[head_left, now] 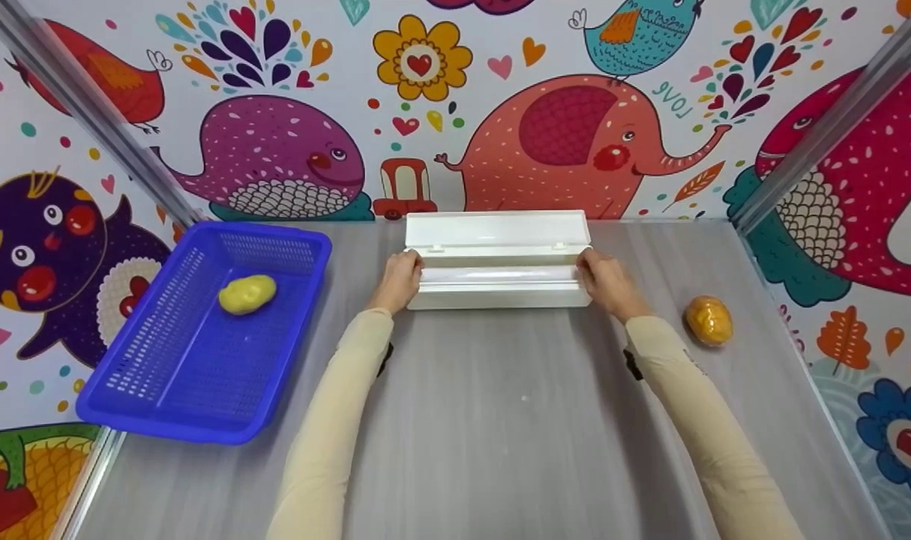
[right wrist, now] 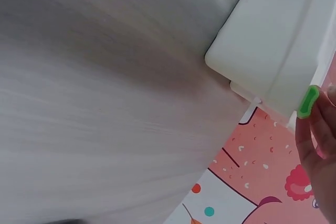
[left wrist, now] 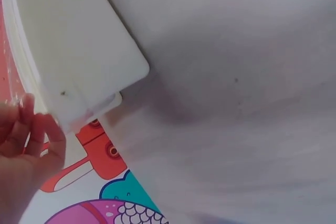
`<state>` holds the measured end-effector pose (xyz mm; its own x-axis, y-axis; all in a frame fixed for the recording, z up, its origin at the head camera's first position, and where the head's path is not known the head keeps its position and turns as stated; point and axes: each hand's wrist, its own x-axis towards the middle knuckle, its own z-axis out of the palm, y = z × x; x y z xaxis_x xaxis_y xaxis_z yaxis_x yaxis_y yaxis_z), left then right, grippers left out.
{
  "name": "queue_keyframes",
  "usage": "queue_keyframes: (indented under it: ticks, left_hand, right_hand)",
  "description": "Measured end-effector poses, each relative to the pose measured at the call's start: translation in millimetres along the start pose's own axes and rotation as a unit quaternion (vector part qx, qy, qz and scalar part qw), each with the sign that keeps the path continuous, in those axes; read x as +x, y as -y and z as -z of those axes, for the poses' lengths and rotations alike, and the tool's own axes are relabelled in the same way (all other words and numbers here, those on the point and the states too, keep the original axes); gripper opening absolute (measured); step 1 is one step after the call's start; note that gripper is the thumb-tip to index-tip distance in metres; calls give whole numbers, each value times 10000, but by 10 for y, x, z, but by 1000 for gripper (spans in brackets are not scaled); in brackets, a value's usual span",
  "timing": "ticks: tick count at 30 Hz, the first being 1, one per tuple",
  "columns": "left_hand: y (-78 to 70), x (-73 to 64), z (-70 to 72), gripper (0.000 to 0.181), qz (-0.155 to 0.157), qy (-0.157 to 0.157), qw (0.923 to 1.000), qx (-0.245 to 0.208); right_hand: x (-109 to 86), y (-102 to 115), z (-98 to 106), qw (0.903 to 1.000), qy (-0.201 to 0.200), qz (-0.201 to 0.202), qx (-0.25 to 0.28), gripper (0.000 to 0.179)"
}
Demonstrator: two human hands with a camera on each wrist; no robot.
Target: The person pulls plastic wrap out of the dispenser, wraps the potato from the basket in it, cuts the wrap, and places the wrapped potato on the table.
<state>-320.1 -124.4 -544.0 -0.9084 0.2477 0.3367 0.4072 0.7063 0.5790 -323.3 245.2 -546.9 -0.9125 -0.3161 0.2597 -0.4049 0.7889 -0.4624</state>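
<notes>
A long white cling film box (head_left: 498,300) lies on the table with its lid (head_left: 496,229) tipped back. Across its opening runs the whitish, glossy roll of cling film (head_left: 500,274). My left hand (head_left: 400,281) is at the left end, its fingertips pinching clear film in the left wrist view, where part of the box (left wrist: 79,40) shows. At the opposite end, my right hand (head_left: 611,283) has curled fingers at the film's edge. A small green piece (right wrist: 308,102) sits right by its fingertips, beside the box in the right wrist view.
A blue plastic basket (head_left: 200,435) stands on the left, holding a lumpy yellow potato (head_left: 247,294). Right of my right arm lies a glossy golden-brown oval item (head_left: 709,321). Cartoon-printed walls and metal posts (head_left: 837,112) border the grey table (head_left: 500,420).
</notes>
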Motion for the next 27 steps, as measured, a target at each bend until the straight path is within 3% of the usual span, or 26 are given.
queue_keyframes:
  ticks: [6,15,23,27]
  left_hand:
    - [6,19,35,6,-148,-43,9998,-93]
    - [2,32,24,7,151,-245,9995,-148]
    - [9,16,73,6,515,-548,9958,-514]
    - [37,9,117,5,683,-474,9926,-880]
  right_hand:
    - [14,17,25,9995,-31,-197,227,4]
    - [31,60,35,9949,138,-754,662,8]
    - [66,59,41,9927,-12,-866,839,8]
    - [84,36,59,9890,51,-1072,1015,9]
